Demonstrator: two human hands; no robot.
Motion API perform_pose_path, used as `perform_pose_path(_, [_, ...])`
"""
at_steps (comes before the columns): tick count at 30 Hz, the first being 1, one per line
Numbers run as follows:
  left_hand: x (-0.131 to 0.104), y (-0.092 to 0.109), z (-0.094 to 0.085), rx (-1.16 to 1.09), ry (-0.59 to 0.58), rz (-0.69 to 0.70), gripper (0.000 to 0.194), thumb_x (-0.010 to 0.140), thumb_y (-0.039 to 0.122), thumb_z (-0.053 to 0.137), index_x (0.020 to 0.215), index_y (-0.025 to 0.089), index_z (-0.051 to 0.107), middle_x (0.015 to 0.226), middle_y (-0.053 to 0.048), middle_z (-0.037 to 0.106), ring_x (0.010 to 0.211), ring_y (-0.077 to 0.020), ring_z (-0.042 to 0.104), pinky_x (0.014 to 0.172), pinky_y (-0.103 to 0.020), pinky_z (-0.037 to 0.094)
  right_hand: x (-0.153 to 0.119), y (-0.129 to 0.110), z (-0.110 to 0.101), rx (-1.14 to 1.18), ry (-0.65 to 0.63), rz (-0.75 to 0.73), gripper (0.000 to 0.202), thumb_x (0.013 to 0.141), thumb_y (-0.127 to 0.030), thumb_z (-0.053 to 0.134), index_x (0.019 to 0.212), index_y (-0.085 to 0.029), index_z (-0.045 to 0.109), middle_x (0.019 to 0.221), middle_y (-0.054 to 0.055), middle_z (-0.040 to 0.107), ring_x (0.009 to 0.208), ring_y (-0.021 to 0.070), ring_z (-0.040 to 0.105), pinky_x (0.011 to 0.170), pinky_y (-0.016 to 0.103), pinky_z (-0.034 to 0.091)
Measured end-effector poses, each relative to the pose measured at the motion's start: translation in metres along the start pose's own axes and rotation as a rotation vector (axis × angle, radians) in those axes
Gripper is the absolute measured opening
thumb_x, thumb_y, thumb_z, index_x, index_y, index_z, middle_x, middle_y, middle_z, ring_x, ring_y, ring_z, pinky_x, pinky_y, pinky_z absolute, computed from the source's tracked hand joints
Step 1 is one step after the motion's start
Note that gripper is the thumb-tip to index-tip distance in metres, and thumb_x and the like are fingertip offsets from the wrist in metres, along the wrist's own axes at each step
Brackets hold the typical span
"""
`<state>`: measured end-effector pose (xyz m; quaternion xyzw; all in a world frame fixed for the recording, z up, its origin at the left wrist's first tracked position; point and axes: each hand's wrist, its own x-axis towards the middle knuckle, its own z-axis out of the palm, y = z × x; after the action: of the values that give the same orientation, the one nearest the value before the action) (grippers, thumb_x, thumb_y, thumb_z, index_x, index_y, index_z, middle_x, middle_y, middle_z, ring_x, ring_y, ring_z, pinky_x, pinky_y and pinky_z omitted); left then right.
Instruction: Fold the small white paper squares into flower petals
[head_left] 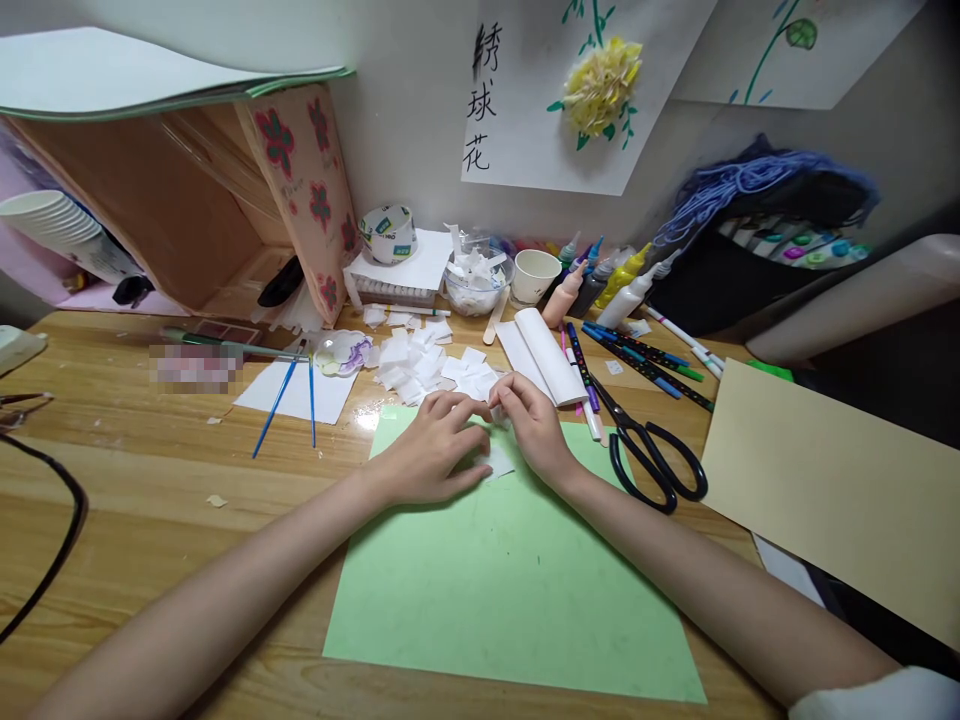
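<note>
Holds the left hand over the upper part of a green sheet at the centre of the frame, with fingers curved and apart and with the thumb at the edge of a small white square lying on that sheet. Presents the right hand just beside it, with thumb and fingers bent together, apparently pinching a white scrap; cannot confirm its shape, partly hidden by the fingers. Records the green sheet as flat on a wooden counter, reaching toward the lower edge of the frame. Notes a heap of white paper pieces above the left hand, and a rolled white paper above the right hand. Finds black-handled scissors right of centre, across the edge of the green sheet, with a cream sheet at the right. Lists along the back, left to right: a tape roll resting on white paper, a clear bowl containing more white pieces, and a paper cup near squeeze bottles. Observes two blue brushes left of centre, near a paint-stained palette, and a pink box at upper left.
</note>
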<state>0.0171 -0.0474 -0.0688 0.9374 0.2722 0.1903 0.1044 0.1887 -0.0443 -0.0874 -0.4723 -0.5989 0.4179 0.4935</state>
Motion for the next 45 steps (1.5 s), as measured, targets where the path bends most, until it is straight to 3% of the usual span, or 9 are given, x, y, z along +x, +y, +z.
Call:
perform_pose_path(7, [0.002,-0.005,0.002,-0.098,0.022,-0.085,0.011,0.087,0.027,0.05,0.087,0.019,0.057,0.11,-0.007,0.057,0.107,-0.0225,0.043,0.091,-0.039,0.036,0.001,-0.002,0.0,-0.003,0.003,0.001,0.021,0.091,-0.03,0.042,0.074,-0.019,0.05,0.072,-0.001,0.049,0.068,0.0127,0.046,0.065,0.026,0.035])
perform_pose_path(13, [0.002,-0.009,0.002,-0.105,0.342,-0.37,0.008,0.087,0.026,0.053,0.085,0.018,0.056,0.102,-0.006,0.055,0.102,-0.0199,0.044,0.091,-0.037,0.037,0.002,-0.002,0.001,-0.002,-0.018,0.04,0.019,0.09,-0.031,0.044,0.076,-0.019,0.052,0.074,-0.001,0.051,0.07,0.0131,0.049,0.066,0.026,0.037])
perform_pose_path(17, [0.003,-0.01,0.001,-0.085,0.446,-0.451,0.007,0.085,0.025,0.056,0.083,0.018,0.056,0.098,-0.005,0.056,0.098,-0.0194,0.046,0.089,-0.037,0.037,0.001,-0.003,0.002,-0.017,-0.107,0.048,0.017,0.088,-0.033,0.047,0.082,-0.019,0.054,0.079,0.0,0.054,0.076,0.0137,0.052,0.069,0.026,0.039])
perform_pose_path(27, [0.002,-0.008,0.001,-0.107,0.427,-0.37,0.007,0.084,0.023,0.056,0.087,0.018,0.059,0.098,-0.006,0.055,0.098,-0.0191,0.052,0.085,-0.035,0.042,-0.001,-0.005,0.002,-0.111,-0.145,0.003,0.014,0.086,-0.031,0.053,0.082,-0.019,0.057,0.079,0.001,0.057,0.072,0.0132,0.051,0.066,0.026,0.04])
perform_pose_path(35, [0.0,-0.007,0.002,-0.21,0.376,-0.327,0.009,0.086,0.023,0.054,0.089,0.018,0.061,0.079,-0.002,0.064,0.073,-0.0134,0.058,0.069,-0.028,0.044,0.0,-0.007,0.001,-0.039,-0.189,0.017,0.022,0.089,-0.034,0.047,0.084,-0.018,0.062,0.083,0.003,0.061,0.08,0.0153,0.056,0.07,0.027,0.042])
perform_pose_path(45, [0.0,-0.009,0.004,-0.231,0.411,-0.32,0.01,0.085,0.021,0.054,0.086,0.018,0.064,0.075,-0.001,0.067,0.068,-0.0115,0.06,0.065,-0.024,0.045,0.0,-0.005,0.001,-0.038,-0.189,0.039,0.018,0.086,-0.032,0.052,0.085,-0.018,0.063,0.081,0.002,0.061,0.077,0.0145,0.055,0.069,0.027,0.041])
